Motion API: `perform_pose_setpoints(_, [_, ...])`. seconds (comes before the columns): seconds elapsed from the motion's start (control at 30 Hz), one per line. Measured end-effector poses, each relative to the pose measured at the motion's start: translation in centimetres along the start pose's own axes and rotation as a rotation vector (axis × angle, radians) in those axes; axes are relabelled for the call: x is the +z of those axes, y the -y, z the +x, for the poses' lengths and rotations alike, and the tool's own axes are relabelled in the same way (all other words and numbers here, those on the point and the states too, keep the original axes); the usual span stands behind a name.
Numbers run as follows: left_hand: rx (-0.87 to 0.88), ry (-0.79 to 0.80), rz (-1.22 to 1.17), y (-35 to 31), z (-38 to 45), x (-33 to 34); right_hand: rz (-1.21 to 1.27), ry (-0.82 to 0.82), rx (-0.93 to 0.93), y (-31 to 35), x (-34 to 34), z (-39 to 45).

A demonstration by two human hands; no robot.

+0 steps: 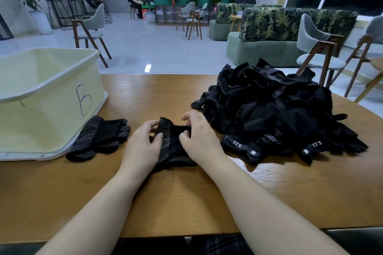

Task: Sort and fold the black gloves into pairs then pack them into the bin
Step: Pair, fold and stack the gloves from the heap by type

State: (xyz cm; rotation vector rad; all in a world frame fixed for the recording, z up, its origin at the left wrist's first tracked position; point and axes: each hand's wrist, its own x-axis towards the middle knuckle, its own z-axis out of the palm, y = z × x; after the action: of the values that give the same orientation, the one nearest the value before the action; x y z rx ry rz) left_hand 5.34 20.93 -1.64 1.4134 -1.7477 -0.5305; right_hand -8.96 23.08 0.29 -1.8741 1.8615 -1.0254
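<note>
A black glove with white grip dots point(173, 147) lies bunched on the wooden table point(186, 198) in front of me. My left hand point(143, 147) pinches its dotted left edge. My right hand point(199, 134) grips its dark cuff part from the right. A second dotted black glove point(99, 138) lies flat to the left, beside the bin, touched by neither hand. A large heap of black gloves point(277, 109) covers the table's right side. The pale yellow bin marked "B" point(47, 97) stands at the left; the part of its inside that I can see holds nothing.
Bare table surface lies between the bin and the heap. Chairs point(319, 47), green sofas and plants stand on the floor beyond the far edge. Several people sit far back in the room. The near table edge is at my lap.
</note>
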Motion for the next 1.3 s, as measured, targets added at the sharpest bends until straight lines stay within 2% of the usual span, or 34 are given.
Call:
perform_pose_setpoints(0.1, [-0.029, 0.019, 0.027, -0.1, 0.1, 0.0, -0.015, -0.033, 0.019, -0.3, 0.3, 0.0])
perform_pose_setpoints(0.27, [-0.069, 0.044, 0.17, -0.5, 0.5, 0.1, -0.167, 0.006, 0.054, -0.9, 1.0, 0.2])
perform_pose_setpoints(0.37, [-0.05, 0.083, 0.149, -1.1, 0.6, -0.1, -0.194, -0.042, 0.029, -1.0, 1.1, 0.2])
perform_pose_setpoints(0.47, [0.012, 0.045, 0.095, -1.3, 0.6, -0.6, -0.207, -0.059, -0.001, -1.0, 1.0, 0.2])
perform_pose_setpoints(0.6, [0.045, 0.008, 0.097, -0.7, 1.0, -2.3, -0.11, 0.022, -0.095, -0.3, 1.3, -0.1])
perform_pose_setpoints(0.77, [-0.03, -0.016, 0.047, 1.5, 2.7, -5.8, -0.078, 0.111, -0.157, 0.2, 1.9, -0.4])
perform_pose_setpoints(0.97, [-0.162, -0.154, -0.019, 3.5, 4.3, -10.3, -0.102, 0.133, -0.168, -0.2, 2.1, -0.5])
perform_pose_setpoints(1.07, [-0.182, -0.157, 0.123, 4.5, 4.7, -11.1, -0.112, 0.135, -0.176, -0.3, 2.1, -0.6])
perform_pose_setpoints(1.17, [-0.152, -0.08, 0.342, 5.7, 4.5, -10.5, -0.122, 0.144, -0.184, -0.3, 2.1, -0.7])
perform_pose_setpoints(1.3, [-0.181, -0.048, 0.461, 6.5, 4.3, -9.6, -0.114, 0.149, -0.185, -0.4, 1.9, -0.9])
